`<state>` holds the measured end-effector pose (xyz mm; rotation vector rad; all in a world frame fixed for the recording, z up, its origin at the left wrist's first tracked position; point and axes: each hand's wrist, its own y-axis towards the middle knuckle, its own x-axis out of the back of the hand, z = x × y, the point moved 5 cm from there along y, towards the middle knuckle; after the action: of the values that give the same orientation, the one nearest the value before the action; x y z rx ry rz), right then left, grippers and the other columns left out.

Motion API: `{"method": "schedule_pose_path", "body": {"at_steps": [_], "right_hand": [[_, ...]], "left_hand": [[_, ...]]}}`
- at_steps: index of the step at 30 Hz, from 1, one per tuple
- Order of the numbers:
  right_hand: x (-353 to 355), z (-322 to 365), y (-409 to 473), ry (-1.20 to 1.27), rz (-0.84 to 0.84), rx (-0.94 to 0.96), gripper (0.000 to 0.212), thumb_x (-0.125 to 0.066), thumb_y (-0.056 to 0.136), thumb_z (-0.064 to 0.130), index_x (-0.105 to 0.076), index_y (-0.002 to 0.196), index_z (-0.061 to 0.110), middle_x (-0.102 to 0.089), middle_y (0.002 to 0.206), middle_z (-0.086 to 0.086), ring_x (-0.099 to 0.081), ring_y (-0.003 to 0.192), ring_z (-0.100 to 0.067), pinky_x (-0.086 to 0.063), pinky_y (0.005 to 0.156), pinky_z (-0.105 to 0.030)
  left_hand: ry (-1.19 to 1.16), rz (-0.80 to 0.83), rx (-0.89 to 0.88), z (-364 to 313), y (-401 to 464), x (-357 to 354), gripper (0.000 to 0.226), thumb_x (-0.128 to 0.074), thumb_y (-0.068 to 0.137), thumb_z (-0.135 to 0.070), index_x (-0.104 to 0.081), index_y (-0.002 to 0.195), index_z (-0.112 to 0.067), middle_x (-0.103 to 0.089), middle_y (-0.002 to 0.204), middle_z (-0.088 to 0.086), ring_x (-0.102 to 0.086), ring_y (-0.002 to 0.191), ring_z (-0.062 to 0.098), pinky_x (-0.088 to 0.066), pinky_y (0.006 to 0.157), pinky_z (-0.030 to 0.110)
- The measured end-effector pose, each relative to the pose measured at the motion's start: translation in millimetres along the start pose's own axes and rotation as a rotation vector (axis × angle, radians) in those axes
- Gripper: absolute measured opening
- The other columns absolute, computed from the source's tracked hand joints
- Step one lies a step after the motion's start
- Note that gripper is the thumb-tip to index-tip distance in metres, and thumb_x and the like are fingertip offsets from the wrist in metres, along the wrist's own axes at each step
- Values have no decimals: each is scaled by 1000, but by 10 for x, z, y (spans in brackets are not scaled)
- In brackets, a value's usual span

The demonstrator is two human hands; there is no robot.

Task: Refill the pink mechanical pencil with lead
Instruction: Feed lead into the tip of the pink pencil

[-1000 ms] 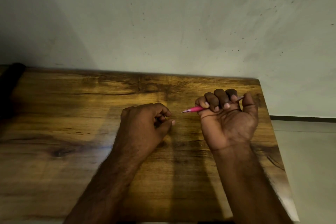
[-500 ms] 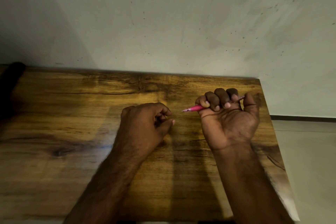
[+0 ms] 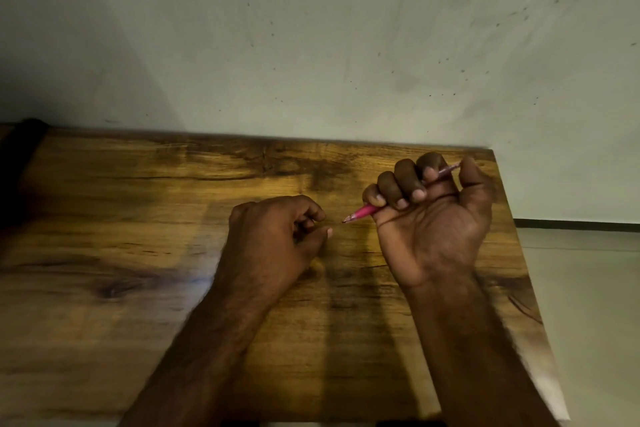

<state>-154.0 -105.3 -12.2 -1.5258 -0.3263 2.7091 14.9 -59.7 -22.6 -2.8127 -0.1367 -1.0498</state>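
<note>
Your right hand (image 3: 433,218) is over the right side of the wooden table (image 3: 138,218). It is turned palm up, facing you. All four fingers (image 3: 393,189) are curled down tight, and the thumb (image 3: 476,184) stands up on the far right. You are holding the pink mechanical pencil (image 3: 362,212) in this fist. The pencil runs across your palm under the curled fingers. Its pink front end pokes out on the left side of the fist, and the thin tip points left and a little down. Its back end peeks out at the top right, between your first finger and your thumb. The middle of the pencil is hidden by the fingers.

Your left hand (image 3: 273,236) is beside it, to the left, with the back of the hand facing up. Its fingers are curled in loosely and the thumb lies along the side, close to the first finger. I cannot tell if there is a lead or anything else pinched in there; it is too small and dark to see. The pencil tip points at this hand and is very near your left fingertips, but they are not touching.

The table sits against a pale wall (image 3: 311,45) with little dark specks on it. A light floor (image 3: 588,288) shows past the right edge of the table. A dark thing (image 3: 20,156) lies at the far left corner, too dim to name.
</note>
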Motion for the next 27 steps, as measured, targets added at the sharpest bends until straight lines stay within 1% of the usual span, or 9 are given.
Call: {"method": "schedule_pose_path", "body": {"at_steps": [3, 6, 9, 13, 16, 18, 21, 25, 27], "right_hand": [[-62, 33, -10, -234, 28, 73, 44, -29, 99, 39, -43, 66, 14, -28, 55, 0, -21, 56, -18, -25, 57, -35], [-154, 11, -30, -568, 46, 119, 42, -32, 92, 35, -49, 58, 18, -32, 53, 1, -26, 53, -18, -24, 55, -36], [-190, -46, -55, -797, 70, 146, 37, -34, 91, 35, -47, 62, 14, -37, 52, 8, -29, 55, -19, -25, 56, -37], [-186, -64, -59, -725, 108, 126, 40, -39, 90, 45, -55, 59, 26, -36, 55, 4, -29, 54, -15, -22, 57, -39], [-136, -20, -39, -550, 56, 81, 42, -33, 92, 36, -51, 57, 19, -31, 53, 1, -26, 52, -15, -20, 55, -37], [-123, 4, -28, -476, 58, 85, 40, -34, 92, 37, -48, 62, 14, -31, 54, 0, -24, 53, -17, -18, 56, -40], [-137, -7, -24, -445, 82, 91, 40, -35, 93, 38, -46, 67, 11, -33, 56, -1, -20, 56, -20, -18, 57, -40], [-142, -16, -20, -438, 75, 82, 40, -34, 92, 35, -48, 62, 14, -33, 54, 1, -21, 55, -17, -20, 56, -37], [-140, -14, -20, -442, 73, 84, 39, -34, 94, 37, -46, 68, 11, -34, 57, -1, -23, 56, -18, -19, 58, -39]], "left_hand": [[23, 3, -18, -14, -4, -7, 16, -81, 80, -42, -76, 94, -35, -66, 74, -22, -63, 75, -5, -60, 82, 48], [22, 18, -15, -15, -1, 1, 16, -80, 83, -42, -75, 97, -36, -65, 76, -23, -64, 75, -4, -60, 82, 49], [15, 56, 0, 12, 6, -12, 19, -78, 85, -42, -74, 102, -37, -66, 80, -22, -65, 76, -4, -61, 81, 47], [-14, 59, 10, 19, -5, -15, 19, -78, 85, -41, -74, 102, -36, -65, 82, -23, -66, 80, -2, -60, 82, 50], [-24, 36, 9, 27, -4, -21, 18, -80, 83, -41, -75, 99, -34, -66, 79, -22, -65, 80, -3, -61, 80, 50], [-31, 32, 16, 36, -1, -28, 18, -81, 82, -42, -75, 98, -35, -67, 79, -24, -65, 80, -3, -61, 79, 51], [-41, 45, 24, 38, 2, -43, 19, -80, 82, -42, -75, 99, -35, -67, 82, -22, -66, 82, -2, -60, 79, 51], [-27, 48, 16, 24, 1, -47, 19, -79, 83, -42, -75, 100, -35, -68, 82, -19, -66, 82, -2, -60, 80, 51], [-35, 49, 23, 33, 3, -46, 19, -80, 83, -42, -75, 100, -36, -68, 81, -19, -67, 80, -2, -60, 81, 51]]}}
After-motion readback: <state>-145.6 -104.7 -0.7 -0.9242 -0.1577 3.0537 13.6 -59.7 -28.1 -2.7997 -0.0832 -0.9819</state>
